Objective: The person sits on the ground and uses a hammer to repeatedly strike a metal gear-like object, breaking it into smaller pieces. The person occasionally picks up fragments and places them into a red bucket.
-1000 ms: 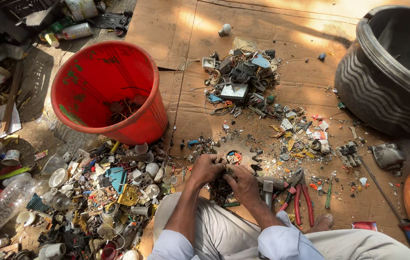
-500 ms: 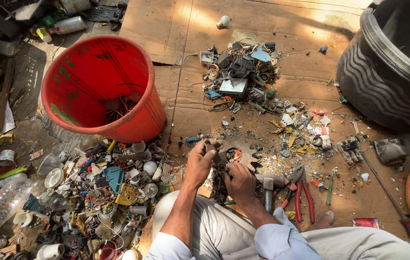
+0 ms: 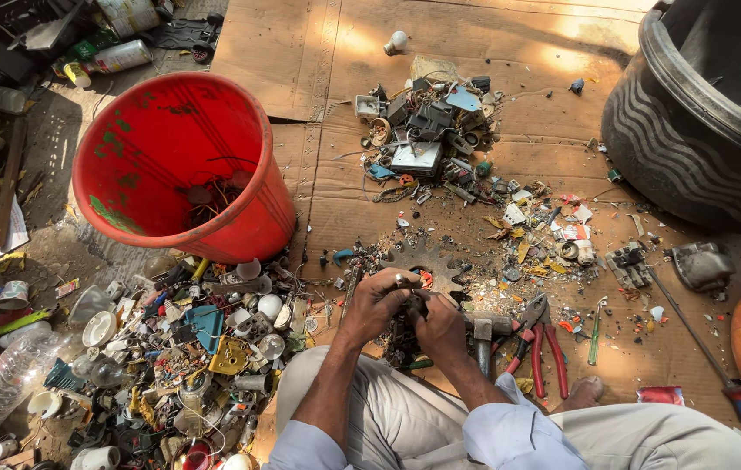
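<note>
Where scrap crowds close, left hand [image 3: 376,300] and right hand [image 3: 440,324] both around a small dark part [image 3: 412,306].

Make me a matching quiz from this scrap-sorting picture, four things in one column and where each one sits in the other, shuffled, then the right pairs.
Things:
1. red bucket
2. black tub
3. red-handled pliers
4. clear plastic bottle

Places:
A. far right, at the cardboard's edge
B. on the cardboard, just right of the person's right hand
C. bottom left corner, among the scrap
D. tilted, left of the cardboard, beyond the left hand

Pairs: 1-D, 2-A, 3-B, 4-C
</note>
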